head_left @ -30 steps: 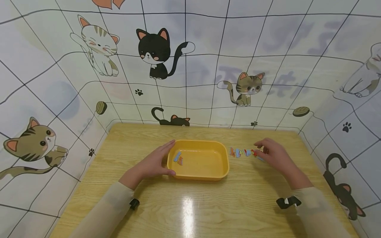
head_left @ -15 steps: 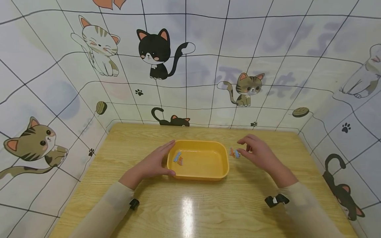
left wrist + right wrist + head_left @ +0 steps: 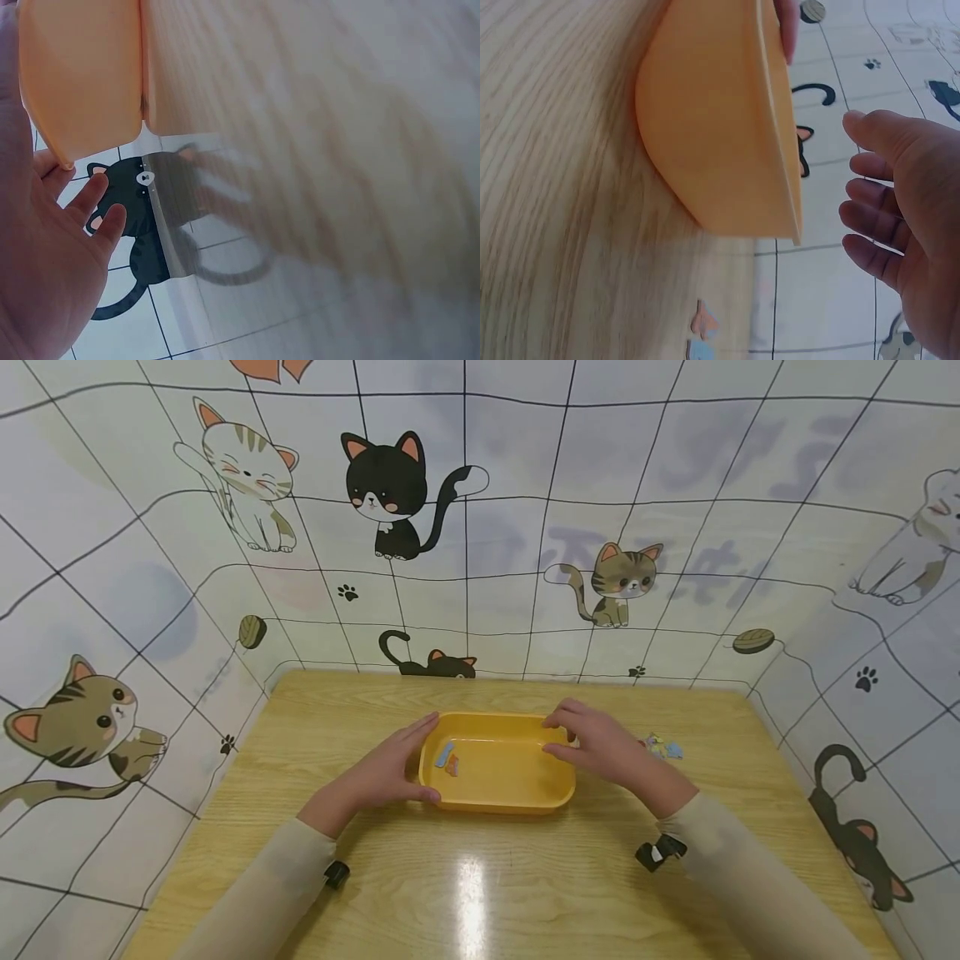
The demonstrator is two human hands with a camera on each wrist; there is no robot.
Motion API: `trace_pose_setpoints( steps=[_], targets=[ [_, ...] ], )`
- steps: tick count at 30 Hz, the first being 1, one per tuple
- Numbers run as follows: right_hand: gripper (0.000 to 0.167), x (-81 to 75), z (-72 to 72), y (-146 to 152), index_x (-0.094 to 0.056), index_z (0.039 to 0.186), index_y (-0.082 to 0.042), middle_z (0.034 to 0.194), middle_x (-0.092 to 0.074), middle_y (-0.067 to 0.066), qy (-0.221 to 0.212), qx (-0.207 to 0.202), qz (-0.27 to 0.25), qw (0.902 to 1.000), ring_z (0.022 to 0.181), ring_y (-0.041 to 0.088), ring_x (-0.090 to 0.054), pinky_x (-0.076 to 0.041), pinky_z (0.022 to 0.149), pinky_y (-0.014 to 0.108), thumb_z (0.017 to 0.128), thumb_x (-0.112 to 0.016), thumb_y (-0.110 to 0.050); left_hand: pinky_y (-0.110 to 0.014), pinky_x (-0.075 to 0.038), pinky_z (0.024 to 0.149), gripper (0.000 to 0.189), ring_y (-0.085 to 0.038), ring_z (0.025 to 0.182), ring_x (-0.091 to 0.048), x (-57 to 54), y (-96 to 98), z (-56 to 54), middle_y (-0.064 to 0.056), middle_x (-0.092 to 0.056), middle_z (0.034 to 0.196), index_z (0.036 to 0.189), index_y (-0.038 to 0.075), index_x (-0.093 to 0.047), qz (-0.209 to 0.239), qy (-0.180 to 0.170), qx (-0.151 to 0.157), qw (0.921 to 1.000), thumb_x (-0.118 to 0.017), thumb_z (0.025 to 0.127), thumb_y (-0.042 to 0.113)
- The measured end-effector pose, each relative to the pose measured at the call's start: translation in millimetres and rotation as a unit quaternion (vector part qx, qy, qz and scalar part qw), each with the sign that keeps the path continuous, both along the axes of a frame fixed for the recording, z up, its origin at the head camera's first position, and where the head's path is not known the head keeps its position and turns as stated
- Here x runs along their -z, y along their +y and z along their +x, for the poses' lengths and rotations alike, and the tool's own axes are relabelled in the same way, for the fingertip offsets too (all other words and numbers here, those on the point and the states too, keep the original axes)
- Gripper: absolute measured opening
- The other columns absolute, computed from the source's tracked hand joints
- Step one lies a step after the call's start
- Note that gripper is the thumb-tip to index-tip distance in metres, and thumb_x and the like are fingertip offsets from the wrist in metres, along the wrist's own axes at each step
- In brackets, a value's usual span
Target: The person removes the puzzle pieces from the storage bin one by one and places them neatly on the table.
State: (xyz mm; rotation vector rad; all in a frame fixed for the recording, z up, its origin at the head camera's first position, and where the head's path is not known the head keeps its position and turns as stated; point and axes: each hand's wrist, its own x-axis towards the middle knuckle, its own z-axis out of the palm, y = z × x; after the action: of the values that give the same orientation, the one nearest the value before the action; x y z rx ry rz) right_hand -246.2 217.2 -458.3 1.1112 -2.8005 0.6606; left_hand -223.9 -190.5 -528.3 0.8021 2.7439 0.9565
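A yellow plastic tray (image 3: 498, 777) lies on the wooden table. My left hand (image 3: 384, 770) holds its left end, thumb at the front corner and fingers along the back; in the left wrist view a fingertip touches the tray's rim. Inside, near the left wall, lie a blue piece (image 3: 445, 754) and an orange piece (image 3: 452, 766), flat like small puzzle pieces. My right hand (image 3: 592, 739) hovers over the tray's right end, fingers loosely bent and thumb apart. The right wrist view shows that hand (image 3: 915, 202) with nothing between thumb and fingers.
Several small coloured pieces (image 3: 663, 747) lie right of the tray, partly behind my right forearm. An orange piece (image 3: 704, 321) and a blue piece (image 3: 699, 349) show on the table in the right wrist view. Cat-printed walls (image 3: 510, 643) stand behind and beside the table (image 3: 375, 885).
My right hand has moved left, from above the row of pieces to the tray's right end. The left hand, the tray and the two pieces inside have stayed in place.
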Motion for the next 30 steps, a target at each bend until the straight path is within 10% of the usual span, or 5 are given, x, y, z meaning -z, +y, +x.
trace_pose_setpoints(
  steps=[30],
  targets=[
    [0.048, 32.5, -0.8, -104.1, -0.069, 0.139, -0.005, 0.124, -0.071, 0.008, -0.101, -0.043, 0.047, 0.9929, 0.101, 0.019, -0.068, -0.06, 0.088, 0.04, 0.102, -0.083, -0.033, -0.06, -0.026, 0.133, 0.136, -0.032, 0.168, -0.022, 4.2, -2.2, -3.6, 0.006, -0.015, 0.185, 0.179, 0.018, -0.021, -0.003, 0.013, 0.012, 0.9998, -0.09, 0.076, 0.074]
  ],
)
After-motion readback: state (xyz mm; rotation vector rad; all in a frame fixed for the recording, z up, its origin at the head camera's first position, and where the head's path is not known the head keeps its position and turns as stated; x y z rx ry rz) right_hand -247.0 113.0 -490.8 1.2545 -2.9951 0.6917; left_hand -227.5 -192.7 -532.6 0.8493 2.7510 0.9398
